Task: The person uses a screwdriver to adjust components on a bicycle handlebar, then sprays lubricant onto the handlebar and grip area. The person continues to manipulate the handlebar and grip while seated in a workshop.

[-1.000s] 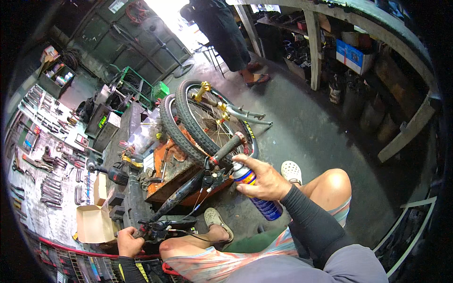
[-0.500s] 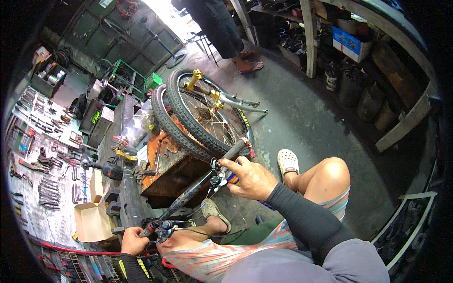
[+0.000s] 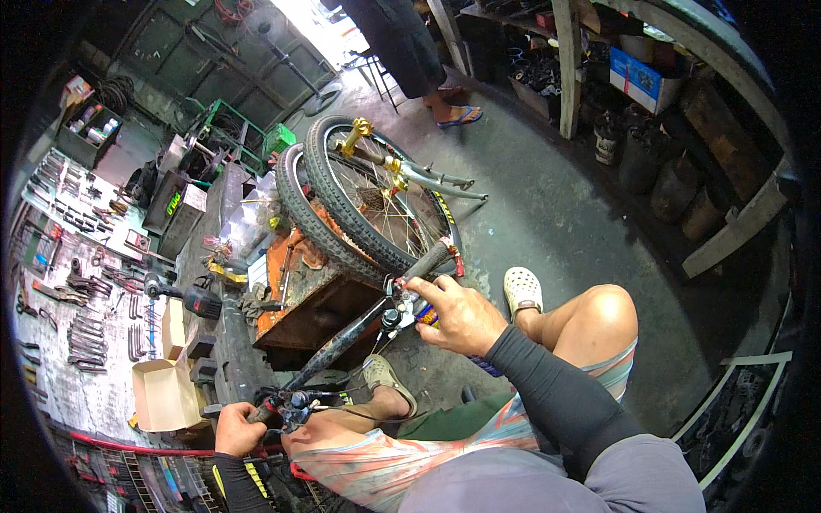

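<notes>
A black bicycle handlebar slants across in front of my legs, with a brake lever and shifter mount near each end. My left hand is closed round its near left grip. At the far end, my right hand is beside the shifter clamp and the worn grip. Its fingers curl round a blue-and-yellow spray can, mostly hidden under the palm, with the index finger stretched toward the can's top. Thin cables hang from the bar near my knee.
Two bicycle wheels and a fork with gold parts lean by an orange-topped wooden box. Wrenches, an impact wrench and an open carton lie left. A person in sandals stands beyond; shelves line the right.
My left hand and the near end of the handlebar have shifted slightly up. My right hand stays at the far end, with its index finger still extended.
</notes>
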`<state>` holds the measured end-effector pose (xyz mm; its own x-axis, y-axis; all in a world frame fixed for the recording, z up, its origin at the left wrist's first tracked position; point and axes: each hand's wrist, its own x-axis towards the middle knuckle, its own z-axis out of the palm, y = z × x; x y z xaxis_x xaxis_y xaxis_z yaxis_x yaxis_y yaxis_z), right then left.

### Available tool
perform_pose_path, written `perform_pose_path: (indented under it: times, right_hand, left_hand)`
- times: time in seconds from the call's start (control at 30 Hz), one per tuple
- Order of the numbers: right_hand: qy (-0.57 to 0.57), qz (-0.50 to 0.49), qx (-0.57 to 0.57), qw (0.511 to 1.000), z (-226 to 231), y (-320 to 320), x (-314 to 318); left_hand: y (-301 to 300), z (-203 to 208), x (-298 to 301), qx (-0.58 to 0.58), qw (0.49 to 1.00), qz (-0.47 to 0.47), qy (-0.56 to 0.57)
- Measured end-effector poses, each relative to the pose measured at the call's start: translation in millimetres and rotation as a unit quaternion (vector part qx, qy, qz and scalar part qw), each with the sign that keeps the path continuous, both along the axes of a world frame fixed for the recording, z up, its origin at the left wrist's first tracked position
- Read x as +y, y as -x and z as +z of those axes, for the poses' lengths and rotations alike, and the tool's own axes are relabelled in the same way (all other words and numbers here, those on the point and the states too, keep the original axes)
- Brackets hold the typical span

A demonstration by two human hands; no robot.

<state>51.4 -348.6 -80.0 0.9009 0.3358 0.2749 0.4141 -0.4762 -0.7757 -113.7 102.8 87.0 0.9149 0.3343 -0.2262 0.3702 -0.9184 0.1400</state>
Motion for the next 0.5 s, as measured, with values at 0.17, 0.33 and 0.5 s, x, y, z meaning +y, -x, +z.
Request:
perform_pose_path:
  times: [0.17, 0.33, 0.5]
  right_hand:
    - [-0.024, -0.004, -0.003, 1.000, 5.5, -0.7, -4.7]
    - [-0.008, 0.005, -0.011, 1.000, 3.1, -1.7, -3.7]
    - [-0.025, -0.001, -0.005, 1.000, 3.7, -2.0, -3.5]
  left_hand:
    - [0.3, 0.2, 1.6, 0.003, 1.000, 0.006, 0.003]
    - [0.7, -3.1, 8.2, 0.000, 1.000, 0.002, -0.001]
    - [0.0, -0.3, 4.3, 0.002, 1.000, -0.008, -0.011]
